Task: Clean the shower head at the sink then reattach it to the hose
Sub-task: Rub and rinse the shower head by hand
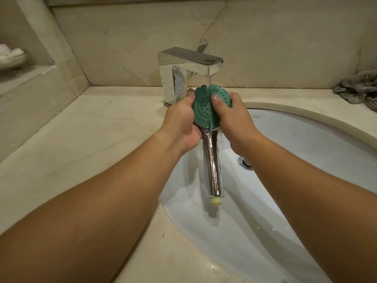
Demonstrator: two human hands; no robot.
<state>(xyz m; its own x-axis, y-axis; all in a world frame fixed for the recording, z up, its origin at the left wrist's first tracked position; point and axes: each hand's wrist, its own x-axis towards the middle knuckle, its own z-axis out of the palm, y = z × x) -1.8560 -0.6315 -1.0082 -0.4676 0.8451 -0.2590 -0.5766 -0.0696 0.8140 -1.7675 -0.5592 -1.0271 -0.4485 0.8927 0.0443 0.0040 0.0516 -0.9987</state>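
Note:
A chrome shower head with a round green nozzle face is held over the white sink, under water running from the chrome faucet. Its handle points down toward me and ends in a pale threaded tip. My left hand grips the head from the left side and behind. My right hand holds the right side, with its thumb pressed on the green face. No hose is in view.
A beige marble counter surrounds the basin, with a marble backsplash behind. A crumpled grey cloth lies at the far right. A dish with white items sits on a ledge at left. The chrome drain stopper shows in the basin.

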